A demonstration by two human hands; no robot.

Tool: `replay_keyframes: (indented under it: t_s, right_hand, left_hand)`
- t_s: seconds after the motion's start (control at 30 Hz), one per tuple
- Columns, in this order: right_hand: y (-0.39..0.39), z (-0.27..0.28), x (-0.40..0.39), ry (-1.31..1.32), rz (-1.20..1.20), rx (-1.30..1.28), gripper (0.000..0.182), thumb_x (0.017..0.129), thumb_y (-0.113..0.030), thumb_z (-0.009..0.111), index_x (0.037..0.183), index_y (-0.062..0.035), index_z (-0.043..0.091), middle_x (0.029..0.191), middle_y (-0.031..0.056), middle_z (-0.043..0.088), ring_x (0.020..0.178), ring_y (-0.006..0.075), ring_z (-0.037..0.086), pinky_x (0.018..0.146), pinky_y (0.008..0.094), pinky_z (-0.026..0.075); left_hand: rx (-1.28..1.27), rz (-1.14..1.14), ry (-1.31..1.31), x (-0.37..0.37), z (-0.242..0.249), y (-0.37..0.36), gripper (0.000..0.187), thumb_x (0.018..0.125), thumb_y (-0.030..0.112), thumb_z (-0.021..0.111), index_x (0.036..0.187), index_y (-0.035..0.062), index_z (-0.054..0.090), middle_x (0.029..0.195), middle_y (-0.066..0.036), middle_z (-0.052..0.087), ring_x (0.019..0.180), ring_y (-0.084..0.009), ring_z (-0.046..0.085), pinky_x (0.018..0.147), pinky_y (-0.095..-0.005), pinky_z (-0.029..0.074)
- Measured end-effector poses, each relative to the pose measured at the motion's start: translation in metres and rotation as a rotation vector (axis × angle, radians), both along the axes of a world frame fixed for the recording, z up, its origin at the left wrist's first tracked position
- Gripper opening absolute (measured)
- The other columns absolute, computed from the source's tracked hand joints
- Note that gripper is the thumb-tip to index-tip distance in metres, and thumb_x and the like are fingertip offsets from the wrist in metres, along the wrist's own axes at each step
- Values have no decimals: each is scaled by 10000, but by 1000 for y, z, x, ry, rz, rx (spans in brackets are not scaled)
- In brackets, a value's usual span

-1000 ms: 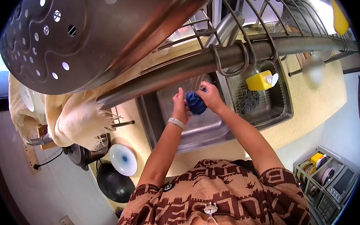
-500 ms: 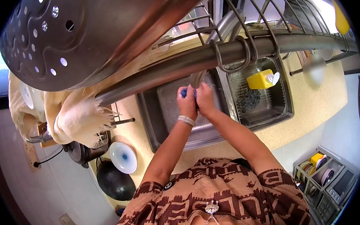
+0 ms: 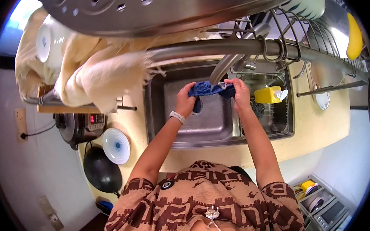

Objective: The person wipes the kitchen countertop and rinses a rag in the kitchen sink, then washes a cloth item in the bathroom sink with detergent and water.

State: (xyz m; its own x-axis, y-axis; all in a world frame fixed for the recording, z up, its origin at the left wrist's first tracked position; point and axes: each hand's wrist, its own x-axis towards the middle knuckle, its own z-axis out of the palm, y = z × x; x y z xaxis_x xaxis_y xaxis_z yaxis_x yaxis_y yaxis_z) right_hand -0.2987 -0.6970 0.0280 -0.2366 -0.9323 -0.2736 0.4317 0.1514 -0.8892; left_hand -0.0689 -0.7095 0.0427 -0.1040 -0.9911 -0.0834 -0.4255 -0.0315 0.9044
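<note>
Left hand (image 3: 186, 99) and right hand (image 3: 239, 91) each clamped on one end of blue cloth (image 3: 208, 89), stretched over sink (image 3: 202, 127) near its rear edge, under faucet (image 3: 223, 67). Water flow unclear. Risk: wet cloth possibly dripping or splashing onto counter (image 3: 311, 129).

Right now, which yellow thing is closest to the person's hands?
The yellow bottle lying on its side in the sink's rack compartment, just beside the right hand. The other yellow thing hangs far off on the overhead dish rack.

Bright, even daylight; glare on the steel rack (image 3: 340, 36); strong fisheye bending and dark corners.
</note>
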Motion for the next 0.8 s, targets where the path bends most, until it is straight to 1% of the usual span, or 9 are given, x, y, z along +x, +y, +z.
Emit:
replay_keyframes:
  t_s: [0.07,0.13,0.2,0.3,0.33,0.4,0.57,0.67,0.8]
  right_hand:
    - [4,6,-10,19,-30,-23,314,1016,-273,501,979,-2,656,954,92,702,872,154,640,847,288,483]
    - [8,9,-15,131,-71,-69,307,1023,-255,483,986,-2,654,956,90,699,891,146,626,851,283,472]
    - [13,14,-20,264,-68,-102,299,1023,-247,479,989,-4,650,955,82,689,893,138,610,843,279,465]
    - [20,17,-31,413,-118,-95,288,1023,-238,474,996,-8,647,952,62,662,885,125,576,830,272,451]
    - [21,14,-36,427,-176,-51,286,1023,-236,474,1000,-11,648,949,49,645,875,120,560,824,270,444]
    - [19,8,-46,484,-162,-72,286,1022,-243,478,1014,-15,652,946,28,624,871,118,543,828,267,438]
    - [18,32,-38,157,-138,-41,265,1020,-242,484,1031,-33,647,970,37,629,872,127,578,813,278,471]
    - [16,66,-19,41,-21,-68,262,1018,-252,489,1031,-38,639,973,49,632,864,140,601,792,290,499]
    - [11,97,13,69,221,-122,266,1014,-269,501,1036,-39,633,955,55,637,851,146,611,785,296,510]
  left_hand:
    - [52,61,92,3,-11,-1,388,763,-47,627,1130,65,683,1130,-109,646,1003,-202,621,882,-314,486]
    - [-371,103,-282,3,-2,0,300,804,42,625,1097,43,693,1046,-115,675,913,-195,641,839,-297,495]
    - [-496,166,-413,6,1,-3,254,842,103,594,1058,14,695,976,-118,690,850,-187,641,820,-286,496]
    - [84,159,375,13,16,-10,248,850,60,533,1035,7,690,991,-66,687,893,-161,636,828,-279,495]
    - [77,177,391,15,15,-13,248,850,60,533,1035,7,690,991,-66,687,893,-161,636,828,-279,495]
    - [205,306,692,17,16,-18,285,853,46,520,1095,27,670,992,-50,678,885,-145,631,811,-264,490]
    - [292,341,622,23,20,-18,350,848,26,497,1168,24,638,1056,-73,663,949,-145,617,832,-272,492]
    - [406,225,511,22,10,-14,439,800,-29,518,1230,18,599,1126,-87,646,1027,-175,604,892,-287,481]
    - [204,-129,426,-4,4,6,627,692,-54,672,1300,23,543,1227,-96,605,1111,-192,567,976,-309,437]
